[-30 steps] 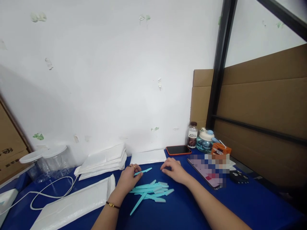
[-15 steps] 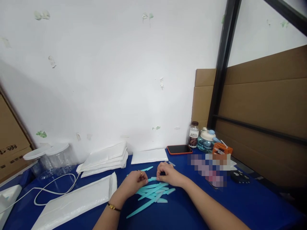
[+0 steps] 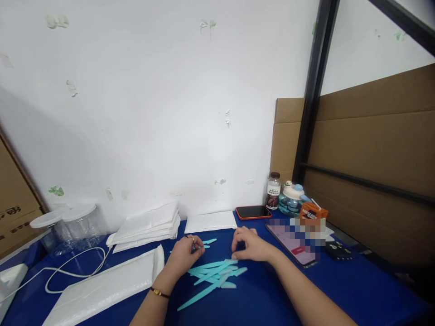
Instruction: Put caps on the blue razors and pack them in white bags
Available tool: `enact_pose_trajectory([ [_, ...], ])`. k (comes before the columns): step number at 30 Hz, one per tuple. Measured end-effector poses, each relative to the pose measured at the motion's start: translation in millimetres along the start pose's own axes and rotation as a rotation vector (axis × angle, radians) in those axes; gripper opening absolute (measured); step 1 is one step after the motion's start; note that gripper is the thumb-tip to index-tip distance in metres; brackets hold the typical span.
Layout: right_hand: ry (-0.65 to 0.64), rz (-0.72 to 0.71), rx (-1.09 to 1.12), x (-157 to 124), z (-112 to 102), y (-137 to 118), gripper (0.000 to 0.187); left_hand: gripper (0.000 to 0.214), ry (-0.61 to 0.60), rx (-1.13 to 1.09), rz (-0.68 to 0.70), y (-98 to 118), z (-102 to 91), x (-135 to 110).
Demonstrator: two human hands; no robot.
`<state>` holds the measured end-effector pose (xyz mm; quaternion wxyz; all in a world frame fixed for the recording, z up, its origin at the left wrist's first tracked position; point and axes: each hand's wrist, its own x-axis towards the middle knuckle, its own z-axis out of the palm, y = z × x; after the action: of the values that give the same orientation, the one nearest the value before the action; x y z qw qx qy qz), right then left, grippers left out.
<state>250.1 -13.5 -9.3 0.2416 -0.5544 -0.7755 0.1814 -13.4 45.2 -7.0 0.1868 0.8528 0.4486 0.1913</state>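
Several teal eyebrow razors (image 3: 212,274) lie crossed in a loose pile on the blue tabletop. My left hand (image 3: 186,253) is past the pile's far left side, thumb and fingers closed on a teal eyebrow razor (image 3: 207,246) that is mostly hidden under them. Just beyond it another razor (image 3: 211,241) lies flat, pointing right. My right hand (image 3: 249,244) is bent at the pile's upper right, its thumb and fingertips curled together at the end of the top razor (image 3: 231,261).
White padded mailers (image 3: 146,224) are stacked at the back left, one mailer (image 3: 108,287) in front and another (image 3: 211,222) by the wall. An orange-edged phone (image 3: 253,212), a second phone (image 3: 288,244), bottles (image 3: 273,192) and an orange carton (image 3: 312,213) stand or lie right. Clear jars (image 3: 81,226) stand left.
My left hand has moved left with a razor, away from my right hand, to beside the far razor. My right hand has let go of that razor and shifted right to the pile's end.
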Motion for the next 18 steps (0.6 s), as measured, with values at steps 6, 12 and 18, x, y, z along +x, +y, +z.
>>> enact_pose_trajectory([
  [6,-0.072,-0.042,0.032,4.8,17.4,-9.3,0.021,0.023,-0.205,-0.110,0.105,20.9,8.3,-8.9],
  [12,0.030,-0.026,0.017,9.1,13.2,-2.8,0.019,0.012,-0.118,0.095,0.072,12.5,1.4,-2.5],
  [18,0.188,0.221,-0.125,7.4,-3.4,16.8,0.019,0.015,0.066,0.239,-0.105,-14.5,-19.3,-0.6],
])
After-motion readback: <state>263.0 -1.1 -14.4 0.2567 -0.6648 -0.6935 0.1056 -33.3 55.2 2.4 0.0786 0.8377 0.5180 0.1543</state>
